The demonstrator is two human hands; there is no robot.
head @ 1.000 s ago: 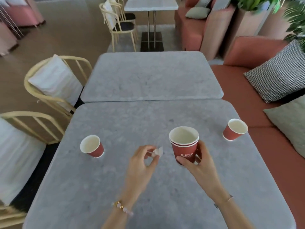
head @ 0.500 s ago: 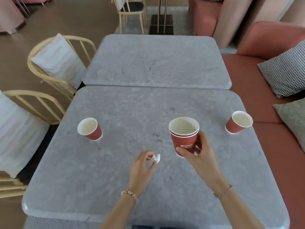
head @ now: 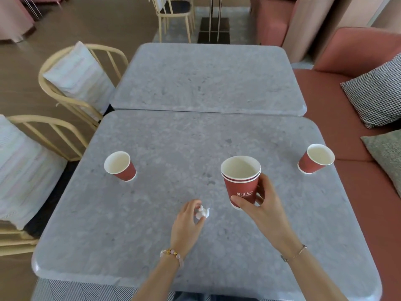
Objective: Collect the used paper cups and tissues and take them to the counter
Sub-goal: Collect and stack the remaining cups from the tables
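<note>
Risk: right hand [head: 267,206] grips nested red paper cups [head: 240,185] low down; stack could tip. Left hand [head: 185,227], just left of the cups, pinches small crumpled white tissue [head: 202,212]; it could slip.

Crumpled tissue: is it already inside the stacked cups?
No, the left hand pinches the crumpled tissue outside and beside the stacked cups, which the right hand holds.
</note>
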